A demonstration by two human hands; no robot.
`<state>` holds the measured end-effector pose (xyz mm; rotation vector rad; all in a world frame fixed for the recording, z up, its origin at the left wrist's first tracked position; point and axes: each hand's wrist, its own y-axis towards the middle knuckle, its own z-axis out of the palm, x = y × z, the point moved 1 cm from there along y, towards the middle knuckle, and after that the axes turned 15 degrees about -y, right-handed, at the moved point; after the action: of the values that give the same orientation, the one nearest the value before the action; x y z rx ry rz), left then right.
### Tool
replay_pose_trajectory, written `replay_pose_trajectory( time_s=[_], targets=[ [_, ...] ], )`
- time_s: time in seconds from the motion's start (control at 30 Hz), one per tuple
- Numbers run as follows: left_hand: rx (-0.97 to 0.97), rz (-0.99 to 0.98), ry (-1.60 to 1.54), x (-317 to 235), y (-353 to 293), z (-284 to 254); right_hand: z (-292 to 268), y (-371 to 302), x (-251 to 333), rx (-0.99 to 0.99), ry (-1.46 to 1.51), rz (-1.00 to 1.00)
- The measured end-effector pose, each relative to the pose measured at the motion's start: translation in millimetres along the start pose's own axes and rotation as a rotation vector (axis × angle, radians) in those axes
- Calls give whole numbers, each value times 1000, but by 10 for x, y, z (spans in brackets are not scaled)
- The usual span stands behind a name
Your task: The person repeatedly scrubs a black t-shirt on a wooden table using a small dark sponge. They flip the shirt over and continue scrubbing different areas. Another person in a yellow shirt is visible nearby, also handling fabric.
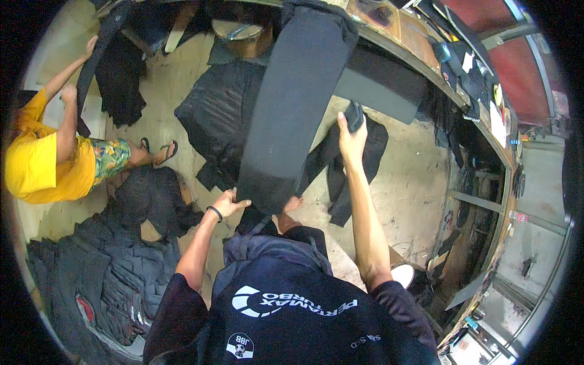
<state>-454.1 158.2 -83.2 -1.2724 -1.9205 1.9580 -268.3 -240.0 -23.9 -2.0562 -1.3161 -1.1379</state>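
A long dark trouser leg [292,115] stretches flat and wide from the top of the view down to my body, as if over a long support that I cannot see. My left hand [228,205] grips its near left corner, thumb along the edge and other fingers partly hidden beneath. To the right of the cloth, my right hand [353,137] is raised with its fingers closed round a small dark block [353,114], apart from the trouser leg. The block's exact kind cannot be made out.
Dark garments [219,103] lie on the floor beyond my left hand, and a large pile of dark clothes [109,267] fills the lower left. A person in a yellow shirt [58,158] stands at left, handling dark cloth. A cluttered wooden shelf [450,79] curves along the right.
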Motion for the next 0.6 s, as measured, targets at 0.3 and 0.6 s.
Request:
replay_pose_trajectory(
  time_s=[0.3,0.6],
  targets=[
    [-1053,1062,129,-2353,658,-1585,-293,-690,1043,6,-133,-82],
    [-594,982,848,-5150,2012,-1565,561,-472,1006,856,-47,-657]
  ],
)
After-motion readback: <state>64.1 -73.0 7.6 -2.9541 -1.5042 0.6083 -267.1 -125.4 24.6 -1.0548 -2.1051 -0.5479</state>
